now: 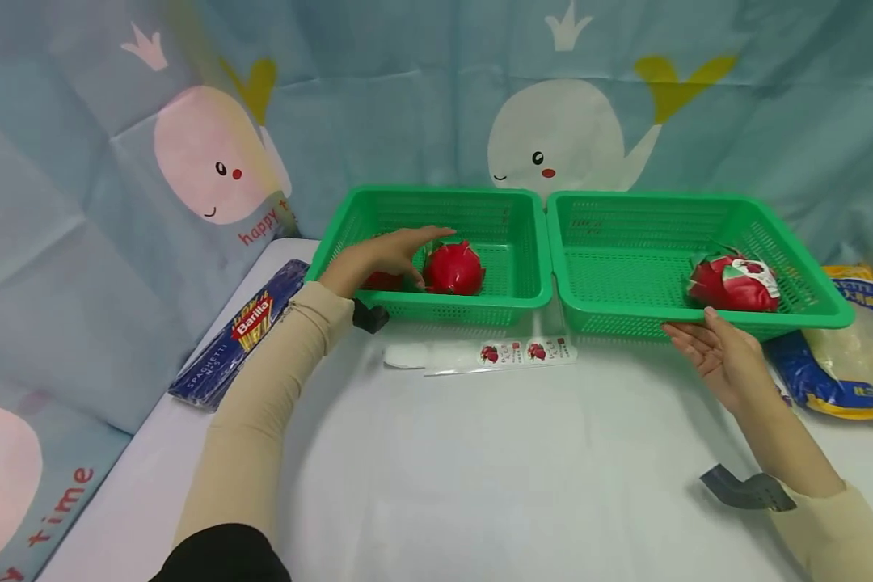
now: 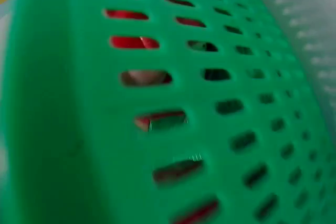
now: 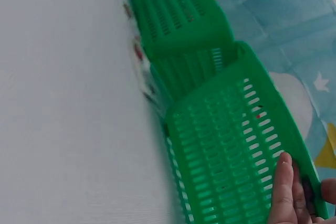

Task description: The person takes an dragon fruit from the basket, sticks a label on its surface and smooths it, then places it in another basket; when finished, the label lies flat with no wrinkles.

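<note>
My left hand (image 1: pixel 393 252) reaches over the front rim of the left green basket (image 1: pixel 534 259), thumb and fingers spread apart. Right beside the thumb lies a red dragon fruit (image 1: pixel 454 269); another red fruit (image 1: pixel 384 281) is partly hidden beneath the hand. Through the basket's slots (image 2: pixel 131 41), the left wrist view shows bits of red. My right hand (image 1: pixel 727 360) holds the front rim of the right green basket (image 1: pixel 626 301), its thumb at the rim and its fingers (image 3: pixel 283 187) along the outer wall. Inside that basket sits a dragon fruit (image 1: pixel 735 283) with a white label.
In front of the baskets lies a clear strip of dragon fruit stickers (image 1: pixel 509 354). A blue Barilla spaghetti pack (image 1: pixel 240 335) is at the left, and a blue-and-yellow bag (image 1: pixel 851 356) at the right. A whale-print curtain (image 1: pixel 407 105) hangs behind the white table (image 1: pixel 495 469).
</note>
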`<state>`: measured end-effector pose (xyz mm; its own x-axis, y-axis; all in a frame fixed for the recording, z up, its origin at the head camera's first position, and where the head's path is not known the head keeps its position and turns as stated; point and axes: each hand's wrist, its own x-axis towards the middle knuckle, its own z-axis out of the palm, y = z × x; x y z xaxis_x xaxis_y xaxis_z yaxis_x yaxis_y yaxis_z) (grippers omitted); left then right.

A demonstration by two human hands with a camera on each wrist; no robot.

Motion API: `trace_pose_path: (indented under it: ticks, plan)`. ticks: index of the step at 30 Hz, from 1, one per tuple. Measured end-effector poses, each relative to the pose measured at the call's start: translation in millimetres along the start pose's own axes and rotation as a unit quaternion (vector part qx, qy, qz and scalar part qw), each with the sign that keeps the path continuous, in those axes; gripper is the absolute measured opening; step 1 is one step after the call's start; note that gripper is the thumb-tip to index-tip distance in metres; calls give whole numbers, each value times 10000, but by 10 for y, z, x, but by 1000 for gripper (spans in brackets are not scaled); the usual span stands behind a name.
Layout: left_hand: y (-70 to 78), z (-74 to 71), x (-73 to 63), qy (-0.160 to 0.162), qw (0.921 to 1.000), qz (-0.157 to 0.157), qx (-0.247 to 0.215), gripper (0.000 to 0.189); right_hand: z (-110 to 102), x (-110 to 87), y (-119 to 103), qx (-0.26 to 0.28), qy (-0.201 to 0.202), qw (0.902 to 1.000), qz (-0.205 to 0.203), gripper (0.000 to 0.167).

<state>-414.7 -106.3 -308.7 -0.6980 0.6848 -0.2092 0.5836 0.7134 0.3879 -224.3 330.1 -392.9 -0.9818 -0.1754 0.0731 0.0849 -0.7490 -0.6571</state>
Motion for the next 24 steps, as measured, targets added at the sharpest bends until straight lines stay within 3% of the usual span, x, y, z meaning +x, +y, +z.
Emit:
trace_pose_path:
  ticks: [4, 8, 12, 17, 20, 24]
  plan:
    - [13, 13, 138, -413, 9988, 62, 261, 99, -60, -29, 26, -160, -167, 9992, -330, 33]
    - [74, 47, 257, -487, 9980, 383, 129, 103, -60, -41, 36, -335, -474, 9967, -571, 35]
    - [113, 160, 406, -248, 9970, 623, -375, 95, -70, -27, 30, -493, -517, 9950, -700, 36]
    - [79, 214, 513, -242, 9929, 579, -1008, 85, -91, 8, 47, -632, -493, 9939, -764, 37]
    - [58, 211, 552, -154, 9929, 734, -923, 86, -107, 19, 54, -553, -443, 9942, -811, 37]
    - [43, 234, 521, 441, 9925, 1041, -466, 86, -80, 19, 38, -435, -363, 9956, -747, 36]
